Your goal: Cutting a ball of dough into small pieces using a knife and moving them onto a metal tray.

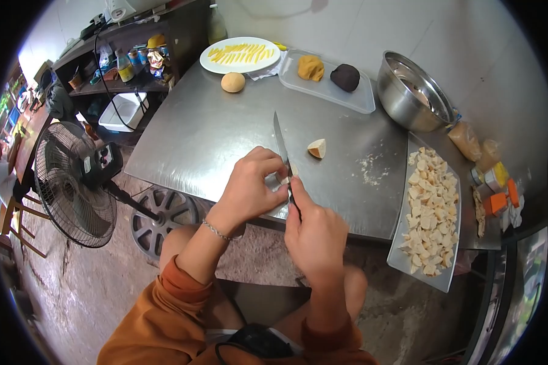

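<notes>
My right hand [317,232] grips a kitchen knife [279,133] by its dark handle, its blade pointing away from me. Curled against the blade's left side, my left hand [253,185] pinches a small pale piece of bread [285,179], mostly hidden by the fingers. A wedge of bread [317,148] with a brown crust lies on the steel tabletop [201,132], right of the blade. Farther back sits a whole round bun [233,82]. To my right, a metal tray [395,255] holds a heap of cut bread pieces [431,212].
At the back stand a white plate [205,61] of yellow strips, a plastic lid [319,96] bearing yellow and dark dough balls, and a steel bowl [411,102]. Crumbs [372,169] lie near the tray. A pedestal fan [77,182] stands left of the table, before a shelf [118,84].
</notes>
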Demonstrator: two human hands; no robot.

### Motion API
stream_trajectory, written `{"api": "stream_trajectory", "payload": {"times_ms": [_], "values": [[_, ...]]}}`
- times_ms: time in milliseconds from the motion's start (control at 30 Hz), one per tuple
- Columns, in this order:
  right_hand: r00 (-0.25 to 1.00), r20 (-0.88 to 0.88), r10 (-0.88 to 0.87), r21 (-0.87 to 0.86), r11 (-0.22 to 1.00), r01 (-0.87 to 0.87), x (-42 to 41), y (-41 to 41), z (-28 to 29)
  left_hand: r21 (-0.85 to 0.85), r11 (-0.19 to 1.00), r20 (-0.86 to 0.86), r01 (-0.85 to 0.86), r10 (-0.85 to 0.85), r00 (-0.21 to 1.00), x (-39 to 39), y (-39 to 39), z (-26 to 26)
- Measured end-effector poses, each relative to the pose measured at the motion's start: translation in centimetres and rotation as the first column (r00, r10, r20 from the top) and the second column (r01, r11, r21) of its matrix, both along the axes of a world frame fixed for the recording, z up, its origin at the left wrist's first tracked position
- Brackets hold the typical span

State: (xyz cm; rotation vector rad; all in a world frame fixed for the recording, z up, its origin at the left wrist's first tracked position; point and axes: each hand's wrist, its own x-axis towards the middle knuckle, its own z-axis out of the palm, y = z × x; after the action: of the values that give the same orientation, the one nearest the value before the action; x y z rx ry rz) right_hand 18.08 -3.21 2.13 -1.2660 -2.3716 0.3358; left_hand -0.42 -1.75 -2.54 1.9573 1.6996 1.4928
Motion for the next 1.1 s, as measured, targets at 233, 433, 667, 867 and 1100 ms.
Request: {"api": "stream_trajectory", "payload": {"times_ms": [233,433,667,867,1100], "values": [[1.000,0.018,0.017,-0.006,1.000,-0.017,1.3,-0.8,0.9,0.039,0.998,0.010,-0.047,0.047,0.999,0.1,0.3,-0.7],[0.999,0.044,0.019,-0.006,1.000,-0.019,2.6,-3.1,1.7,0.034,0.993,-0.054,-0.113,0.115,0.992,0.0,0.6,-0.1],[0.998,-0.053,-0.044,-0.105,0.994,0.038,2.1,-0.5,1.1,-0.024,0.997,0.043,-0.073,0.074,0.996,0.0,-0.1,-0.2],[0.979,-0.202,0.040,-0.169,0.983,-0.075,4.8,-1.0,2.4,-0.037,0.993,0.223,-0.108,0.114,0.968,-0.8,0.0,-0.2],[0.806,-0.575,-0.144,-0.100,0.989,0.106,8.0,0.3,2.5,-0.046,0.999,0.227,-0.021,0.031,0.973,-0.1,0.3,0.5]]}}
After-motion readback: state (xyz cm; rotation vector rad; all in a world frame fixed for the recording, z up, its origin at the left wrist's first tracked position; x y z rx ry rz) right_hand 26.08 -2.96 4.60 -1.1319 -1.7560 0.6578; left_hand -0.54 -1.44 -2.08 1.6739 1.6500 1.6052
